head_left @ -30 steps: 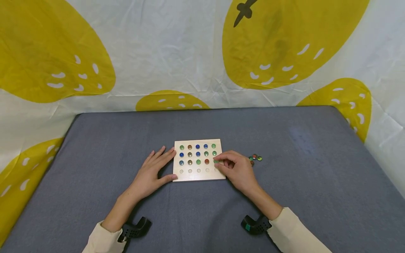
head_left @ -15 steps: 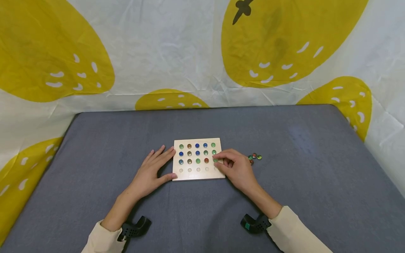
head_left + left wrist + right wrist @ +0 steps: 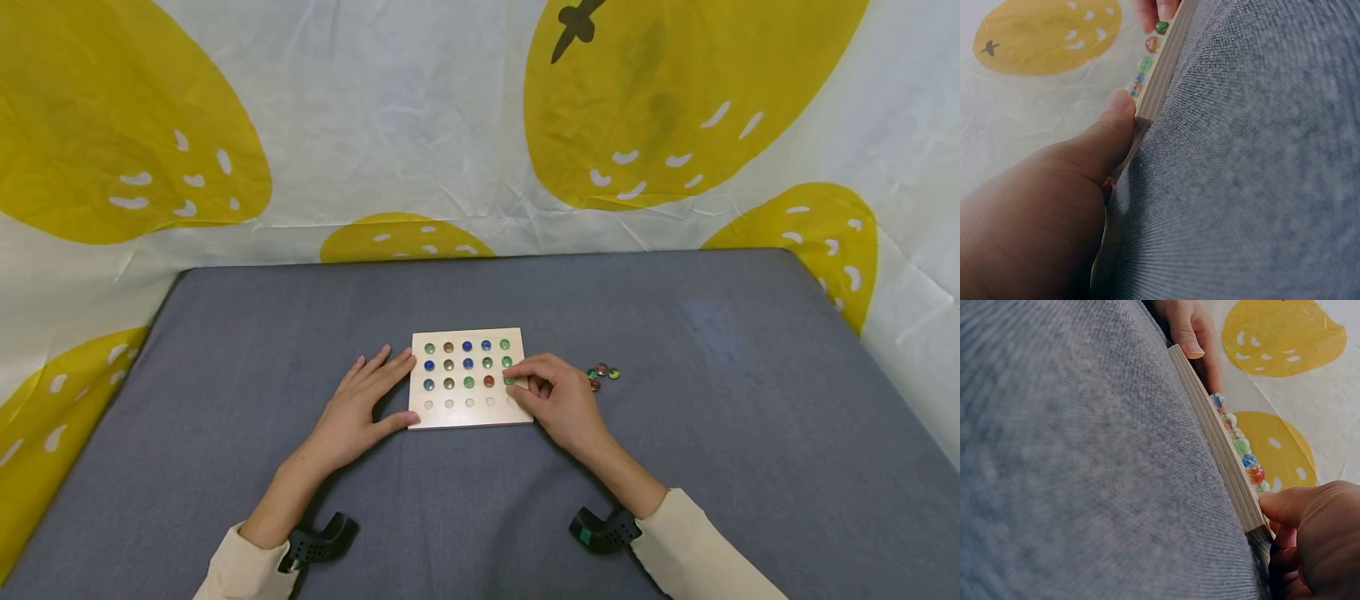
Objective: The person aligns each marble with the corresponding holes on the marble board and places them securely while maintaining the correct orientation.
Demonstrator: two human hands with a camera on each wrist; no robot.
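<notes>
Head view: the wooden board (image 3: pixel 468 379) lies mid-table, 3 rows of marbles filled. The left hand (image 3: pixel 358 412) rests flat against its left edge, fingers straight. The right hand (image 3: pixel 558 398) pinches a green marble (image 3: pixel 510 381) at its right edge.

Left wrist view: the thumb (image 3: pixel 1107 134) presses the board's corner.

Right wrist view: no writing is readable on the board.

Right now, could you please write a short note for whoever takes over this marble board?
Left hand: flat on the grey cloth, fingers and thumb against the wooden board's left edge.
Right hand: pinches a green marble at the right end of the third row.
Done: the three far rows hold marbles.
Left: the near row's holes are empty; a few loose marbles lie on the cloth right of the board.
</notes>
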